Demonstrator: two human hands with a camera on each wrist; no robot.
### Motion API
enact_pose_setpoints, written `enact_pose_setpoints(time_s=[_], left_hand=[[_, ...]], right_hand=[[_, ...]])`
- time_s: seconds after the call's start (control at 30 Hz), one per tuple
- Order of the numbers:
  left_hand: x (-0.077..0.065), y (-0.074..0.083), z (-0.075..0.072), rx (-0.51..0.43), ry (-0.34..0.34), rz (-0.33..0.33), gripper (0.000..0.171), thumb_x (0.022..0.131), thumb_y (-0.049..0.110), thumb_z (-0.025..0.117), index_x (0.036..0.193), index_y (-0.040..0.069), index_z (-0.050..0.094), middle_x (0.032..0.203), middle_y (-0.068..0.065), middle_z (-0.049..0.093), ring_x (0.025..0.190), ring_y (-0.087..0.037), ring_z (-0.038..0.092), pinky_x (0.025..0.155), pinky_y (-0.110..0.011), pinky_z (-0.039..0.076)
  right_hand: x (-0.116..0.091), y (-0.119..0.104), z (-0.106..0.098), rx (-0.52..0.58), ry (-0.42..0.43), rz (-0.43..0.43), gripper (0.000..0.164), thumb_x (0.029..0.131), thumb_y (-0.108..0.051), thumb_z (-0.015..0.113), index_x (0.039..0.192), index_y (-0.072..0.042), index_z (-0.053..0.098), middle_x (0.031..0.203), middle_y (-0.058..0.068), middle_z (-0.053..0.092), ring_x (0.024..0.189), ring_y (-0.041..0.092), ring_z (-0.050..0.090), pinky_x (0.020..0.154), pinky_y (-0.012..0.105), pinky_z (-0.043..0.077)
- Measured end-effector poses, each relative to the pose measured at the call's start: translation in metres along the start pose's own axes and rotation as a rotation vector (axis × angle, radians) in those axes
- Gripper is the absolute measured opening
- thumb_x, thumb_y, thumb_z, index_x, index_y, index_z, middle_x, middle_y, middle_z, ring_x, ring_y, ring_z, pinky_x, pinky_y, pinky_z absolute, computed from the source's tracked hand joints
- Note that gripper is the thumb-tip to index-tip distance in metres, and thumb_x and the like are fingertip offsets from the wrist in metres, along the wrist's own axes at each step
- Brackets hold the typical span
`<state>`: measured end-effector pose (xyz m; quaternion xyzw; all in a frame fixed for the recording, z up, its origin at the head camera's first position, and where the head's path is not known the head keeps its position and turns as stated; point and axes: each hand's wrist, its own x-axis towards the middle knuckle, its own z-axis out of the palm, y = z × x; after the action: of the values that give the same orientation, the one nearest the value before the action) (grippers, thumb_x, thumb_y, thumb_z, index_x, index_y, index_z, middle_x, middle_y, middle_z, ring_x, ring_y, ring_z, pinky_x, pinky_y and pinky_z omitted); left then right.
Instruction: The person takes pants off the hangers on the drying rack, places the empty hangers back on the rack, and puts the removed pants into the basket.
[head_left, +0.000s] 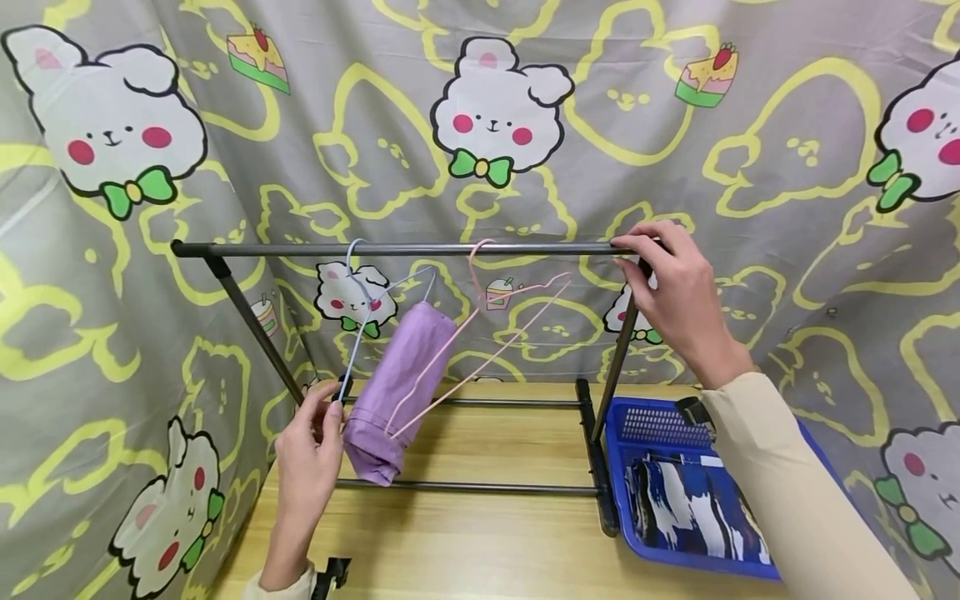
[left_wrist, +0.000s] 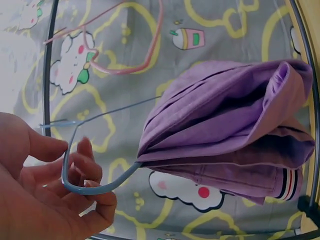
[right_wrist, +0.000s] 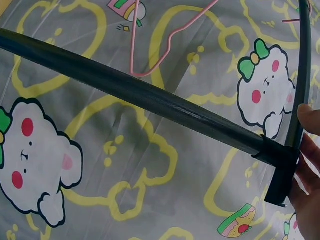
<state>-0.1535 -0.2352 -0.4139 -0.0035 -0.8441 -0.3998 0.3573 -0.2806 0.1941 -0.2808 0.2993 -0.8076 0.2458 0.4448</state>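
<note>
A dark metal clothes rack [head_left: 420,249] stands with a light-blue wire hanger [left_wrist: 95,190] and a pink wire hanger [head_left: 472,262] hooked over its top bar. Folded purple cloth, seemingly trousers [head_left: 405,375], hangs over the blue hanger; a striped band shows on it in the left wrist view. My left hand [head_left: 307,458] pinches the blue hanger's near end between thumb and fingers, beside the cloth. At the bar's right end my right hand [head_left: 675,292] grips the rack's corner joint. The pink hanger bears nothing and slants in front of the purple cloth.
A blue plastic basket [head_left: 630,533] sits right of the rack on the wood-look surface [head_left: 487,542], holding folded blue, white and black patterned cloth [head_left: 697,504]. A grey curtain [head_left: 637,192] with cartoon prints surrounds the back and sides. The rack's lower bars cross the surface.
</note>
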Motion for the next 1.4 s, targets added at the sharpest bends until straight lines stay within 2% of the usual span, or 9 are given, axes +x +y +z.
enact_pose_setpoints(time_s=[0.13, 0.3, 0.5, 0.6, 0.73, 0.87, 1.07, 1.23, 1.4], left_hand=[[0.001, 0.000, -0.001, -0.043, -0.006, -0.061, 0.016, 0.103, 0.002, 0.059, 0.110, -0.002, 0.072, 0.081, -0.011, 0.068, 0.065, -0.004, 0.054, 0.055, -0.014, 0.042], [0.002, 0.000, -0.003, -0.133, -0.007, -0.129, 0.020, 0.105, 0.004, 0.056, 0.111, -0.001, 0.074, 0.084, -0.013, 0.068, 0.074, -0.003, 0.059, 0.057, -0.013, 0.045], [0.003, 0.000, -0.005, -0.162, 0.038, -0.195, 0.019, 0.103, 0.005, 0.060, 0.109, 0.003, 0.078, 0.088, 0.003, 0.068, 0.084, 0.002, 0.063, 0.062, -0.011, 0.048], [0.004, -0.001, -0.005, -0.170, 0.043, -0.228, 0.017, 0.102, 0.008, 0.062, 0.106, 0.005, 0.079, 0.088, 0.009, 0.068, 0.080, 0.000, 0.062, 0.062, -0.012, 0.045], [0.009, 0.000, -0.007, -0.190, 0.043, -0.270, 0.016, 0.102, 0.012, 0.064, 0.101, 0.004, 0.078, 0.077, 0.008, 0.064, 0.070, -0.006, 0.057, 0.061, -0.017, 0.041], [0.012, 0.004, -0.007, -0.200, 0.068, -0.281, 0.015, 0.100, 0.009, 0.066, 0.097, 0.000, 0.077, 0.069, 0.008, 0.061, 0.063, -0.006, 0.051, 0.058, -0.018, 0.039], [0.014, 0.011, -0.003, -0.312, 0.152, -0.292, 0.013, 0.097, -0.001, 0.067, 0.092, -0.011, 0.073, 0.064, 0.011, 0.058, 0.056, -0.001, 0.045, 0.052, -0.016, 0.035], [0.013, 0.008, 0.001, -0.341, 0.234, -0.307, 0.013, 0.095, 0.000, 0.070, 0.090, -0.011, 0.073, 0.061, 0.014, 0.060, 0.053, 0.001, 0.045, 0.050, -0.015, 0.035], [0.015, 0.005, 0.004, -0.400, 0.294, -0.275, 0.013, 0.093, 0.000, 0.073, 0.088, -0.012, 0.073, 0.062, 0.010, 0.064, 0.052, 0.001, 0.046, 0.047, -0.014, 0.034]], right_hand=[[0.004, 0.000, 0.000, 0.034, 0.011, 0.023, 0.019, 0.090, 0.002, 0.076, 0.109, 0.000, 0.076, 0.110, 0.016, 0.065, 0.097, 0.032, 0.058, 0.079, 0.037, 0.042], [0.008, -0.001, -0.001, 0.056, 0.010, 0.045, 0.016, 0.090, 0.000, 0.076, 0.106, 0.000, 0.077, 0.106, 0.014, 0.066, 0.093, 0.030, 0.058, 0.078, 0.031, 0.039], [0.010, -0.001, 0.001, 0.042, -0.019, 0.057, 0.013, 0.093, -0.002, 0.074, 0.106, 0.001, 0.075, 0.107, 0.015, 0.064, 0.097, 0.031, 0.057, 0.081, 0.039, 0.042], [0.011, -0.001, 0.002, 0.040, -0.030, 0.065, 0.012, 0.094, -0.002, 0.073, 0.105, 0.002, 0.074, 0.107, 0.015, 0.064, 0.097, 0.032, 0.056, 0.081, 0.040, 0.042], [0.011, -0.002, 0.004, 0.031, -0.028, 0.069, 0.012, 0.094, -0.002, 0.073, 0.105, 0.002, 0.073, 0.106, 0.016, 0.064, 0.099, 0.034, 0.057, 0.086, 0.045, 0.044], [0.011, -0.003, 0.005, 0.022, -0.012, 0.070, 0.012, 0.093, -0.001, 0.073, 0.105, 0.002, 0.073, 0.105, 0.016, 0.064, 0.100, 0.035, 0.057, 0.091, 0.050, 0.045], [0.010, -0.002, 0.004, 0.018, -0.008, 0.075, 0.012, 0.094, -0.003, 0.073, 0.105, 0.002, 0.073, 0.105, 0.016, 0.064, 0.101, 0.035, 0.057, 0.092, 0.050, 0.045], [0.011, -0.001, 0.006, 0.015, -0.014, 0.075, 0.011, 0.094, -0.003, 0.073, 0.104, 0.001, 0.072, 0.104, 0.015, 0.064, 0.101, 0.035, 0.057, 0.092, 0.049, 0.045], [0.010, -0.001, 0.005, 0.002, -0.008, 0.069, 0.012, 0.093, -0.002, 0.073, 0.105, 0.002, 0.072, 0.105, 0.016, 0.064, 0.100, 0.036, 0.057, 0.091, 0.050, 0.046]])
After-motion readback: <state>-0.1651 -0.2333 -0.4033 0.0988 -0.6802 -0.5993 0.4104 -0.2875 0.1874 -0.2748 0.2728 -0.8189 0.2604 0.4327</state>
